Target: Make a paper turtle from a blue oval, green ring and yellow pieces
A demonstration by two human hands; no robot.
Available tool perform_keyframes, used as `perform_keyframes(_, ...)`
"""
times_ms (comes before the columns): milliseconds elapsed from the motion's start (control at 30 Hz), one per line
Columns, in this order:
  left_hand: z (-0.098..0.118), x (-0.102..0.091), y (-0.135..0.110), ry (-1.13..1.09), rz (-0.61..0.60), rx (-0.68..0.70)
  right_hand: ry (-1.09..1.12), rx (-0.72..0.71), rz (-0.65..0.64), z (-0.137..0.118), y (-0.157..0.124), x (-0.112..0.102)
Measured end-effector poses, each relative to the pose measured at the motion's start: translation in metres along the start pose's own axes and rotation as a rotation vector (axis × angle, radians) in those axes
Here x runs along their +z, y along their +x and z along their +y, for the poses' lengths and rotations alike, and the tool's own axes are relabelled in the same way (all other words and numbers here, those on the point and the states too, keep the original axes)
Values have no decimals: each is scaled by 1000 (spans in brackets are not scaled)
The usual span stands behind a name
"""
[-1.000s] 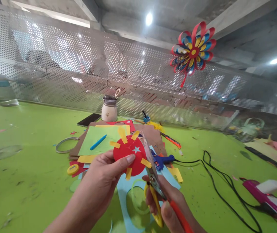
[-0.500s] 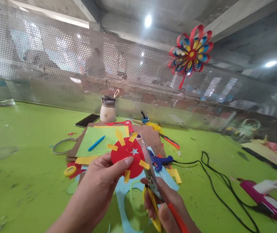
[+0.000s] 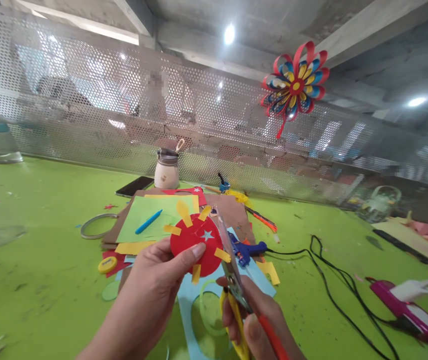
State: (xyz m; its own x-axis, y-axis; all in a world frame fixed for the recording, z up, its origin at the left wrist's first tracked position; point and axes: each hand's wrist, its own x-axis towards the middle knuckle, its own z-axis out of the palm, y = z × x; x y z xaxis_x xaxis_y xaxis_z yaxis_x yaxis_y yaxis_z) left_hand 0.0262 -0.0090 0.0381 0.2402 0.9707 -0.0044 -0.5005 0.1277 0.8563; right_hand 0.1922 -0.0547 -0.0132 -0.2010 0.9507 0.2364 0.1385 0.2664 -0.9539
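Observation:
Between the thumb and fingers of my left hand (image 3: 161,282) is a red paper disc (image 3: 189,245). Several yellow paper tabs stick out around its edge, and a pale star (image 3: 207,235) shows on its face. My right hand (image 3: 264,315) grips a pair of scissors (image 3: 232,280) with one yellow and one red-orange handle. Their blades point up and away, alongside the disc's right edge near a yellow tab (image 3: 222,255). Beneath the hands lies light blue paper (image 3: 187,310) with cut-out openings, and a light green paper ring (image 3: 203,315) rests on it.
Behind the disc, a blue marker (image 3: 148,222) lies on green paper (image 3: 129,227). A blue glue gun (image 3: 249,248) trails a black cord to a magenta power strip (image 3: 409,307). A jar-shaped bottle (image 3: 166,170) and a phone (image 3: 134,186) are farther back. A paper flower (image 3: 296,85) hangs before the mesh panel (image 3: 198,110).
Almost nothing differs. The red disc and my left hand have shifted very slightly left; the scissors stay in nearly the same place.

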Motion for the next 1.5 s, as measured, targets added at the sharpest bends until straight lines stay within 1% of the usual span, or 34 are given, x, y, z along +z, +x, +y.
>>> perform_keyframes(300, 0, -1, -1, -24, -9, -7, -2, 12, 5, 2, 0, 0)
perform_keyframes(533, 0, 0, -1, -38, -7, 8, 18, 42, 46, 5, -3, 4)
perform_keyframes(700, 0, -1, -1, -71, -13, -8, 9, 21, 61, 6, -3, 4)
perform_keyframes(867, 0, -2, -1, -58, -30, -4, -6, -11, 55, 9, 0, 4)
perform_keyframes(967, -1, -2, -1, -47, -21, -13, -8, -22, 62, 10, 0, 5)
perform_keyframes(1133, -2, -3, 1, -59, -13, -16, 16, 0, 78, 8, -1, 6)
perform_keyframes(1233, -1, -2, 1, -70, -21, -12, 40, 21, 66, 8, -2, 5)
perform_keyframes(1500, -1, -2, -1, -40, -10, -20, 43, 8, 85, 8, -3, 6)
